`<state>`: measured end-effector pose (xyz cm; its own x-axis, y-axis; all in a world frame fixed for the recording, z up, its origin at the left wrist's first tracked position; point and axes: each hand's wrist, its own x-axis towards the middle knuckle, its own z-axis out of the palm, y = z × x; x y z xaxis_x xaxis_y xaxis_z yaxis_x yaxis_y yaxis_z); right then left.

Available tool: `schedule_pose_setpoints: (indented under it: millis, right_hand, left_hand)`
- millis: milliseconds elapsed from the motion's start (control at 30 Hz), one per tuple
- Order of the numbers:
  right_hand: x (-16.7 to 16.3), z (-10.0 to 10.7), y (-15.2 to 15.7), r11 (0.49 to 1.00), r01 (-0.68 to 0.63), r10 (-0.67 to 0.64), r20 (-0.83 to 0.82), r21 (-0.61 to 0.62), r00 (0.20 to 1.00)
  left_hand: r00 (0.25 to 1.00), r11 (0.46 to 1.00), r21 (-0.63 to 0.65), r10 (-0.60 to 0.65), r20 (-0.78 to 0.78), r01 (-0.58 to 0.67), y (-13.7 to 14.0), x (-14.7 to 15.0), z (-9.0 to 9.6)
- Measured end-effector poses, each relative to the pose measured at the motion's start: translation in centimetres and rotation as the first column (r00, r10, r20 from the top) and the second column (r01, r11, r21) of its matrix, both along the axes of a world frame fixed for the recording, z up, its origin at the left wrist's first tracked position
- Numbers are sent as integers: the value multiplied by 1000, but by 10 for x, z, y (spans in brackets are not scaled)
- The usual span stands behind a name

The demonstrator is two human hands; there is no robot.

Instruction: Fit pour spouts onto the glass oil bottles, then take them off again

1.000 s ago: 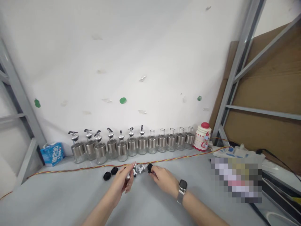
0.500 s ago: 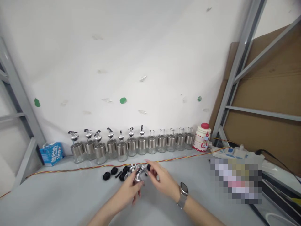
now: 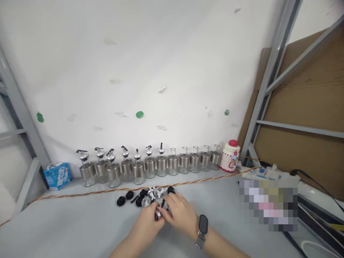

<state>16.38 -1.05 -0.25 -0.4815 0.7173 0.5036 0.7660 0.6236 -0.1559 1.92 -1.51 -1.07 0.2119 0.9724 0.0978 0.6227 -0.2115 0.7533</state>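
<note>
My left hand (image 3: 146,221) is closed round a silver pourer spout (image 3: 158,214), most of it covered by my fingers. Against it, my right hand (image 3: 182,215) pinches a small black lever piece (image 3: 162,203) with thumb and fingertips. Whether the two parts are joined I cannot tell. Just beyond my hands lies a loose pile of black rubber stoppers (image 3: 121,201), clear and silver spout parts (image 3: 151,193) and a black strip (image 3: 134,199). Along the wall stands a row of glass bottles with steel bands (image 3: 138,170); those on the left carry pourer spouts, those on the right have bare necks.
A blue drink carton (image 3: 57,176) stands at the left end of the row, a cream jar with a red lid (image 3: 229,157) at the right. A twisted red-yellow wire (image 3: 88,193) crosses the table. Cables and a power strip (image 3: 258,173) lie at right.
My hands have come together and drawn slightly nearer to me. My right hand has moved from the pile's right side onto the part in my left, uncovering more of the pile.
</note>
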Motion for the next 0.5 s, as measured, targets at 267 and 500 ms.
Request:
schedule_pose_setpoints:
  millis: [267,500]
  right_hand:
    - [-4,-5,4,975,-56,34,105,215,994]
    - [10,1,14,969,-6,-127,-517,-248,847]
  left_hand:
    - [999,999,41,-25,36,23,-11,9,1]
    - [989,978,161,-120,-82,132,-11,4,1]
